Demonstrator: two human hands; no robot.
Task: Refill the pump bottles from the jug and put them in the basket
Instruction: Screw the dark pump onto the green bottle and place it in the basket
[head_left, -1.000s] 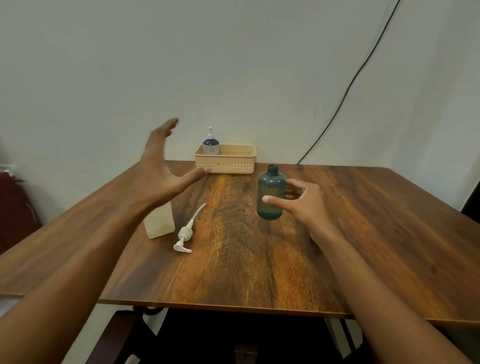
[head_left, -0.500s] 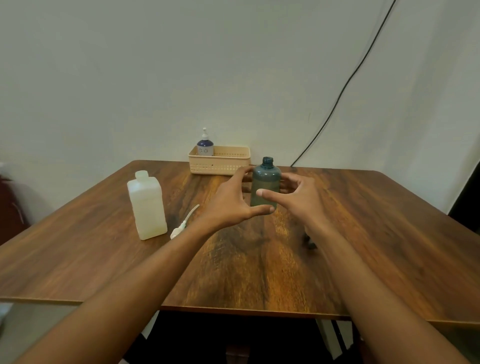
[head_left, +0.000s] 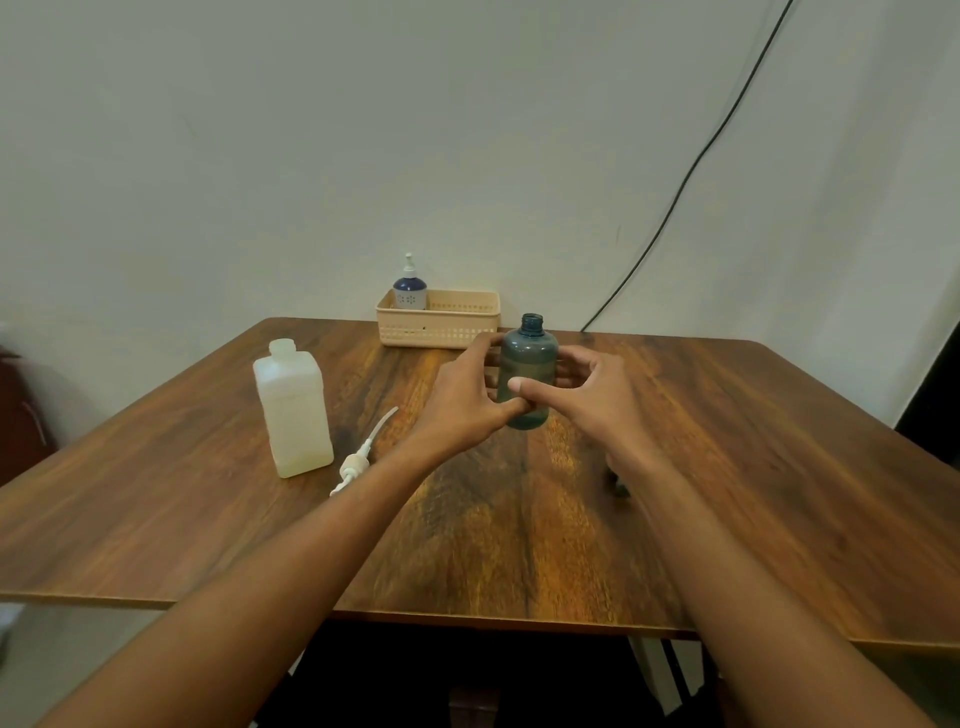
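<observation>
Uncapped teal translucent plastic bottle (head_left: 527, 371) upright at table centre, left hand (head_left: 467, 397) and right hand (head_left: 587, 395) both wrapped around its body; refill step seems pending. Next likely needs the open white square plastic jug (head_left: 292, 413) at 9 o'clock, white pump head (head_left: 358, 457) lying between. Beige perforated basket (head_left: 441, 327) at 12 o'clock, near the wooden table (head_left: 727, 467) far edge, has spare room beside a blue pump bottle (head_left: 410, 291).

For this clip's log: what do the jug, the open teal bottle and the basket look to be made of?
Jug: apparently milky, matte plastic; light passes dimly through its walls.
Teal bottle: seemingly tinted see-through plastic, smooth and slightly glossy; glass can't be ruled out.
Basket: likely beige moulded plastic, matte, with rows of punched slots in its wall.
</observation>
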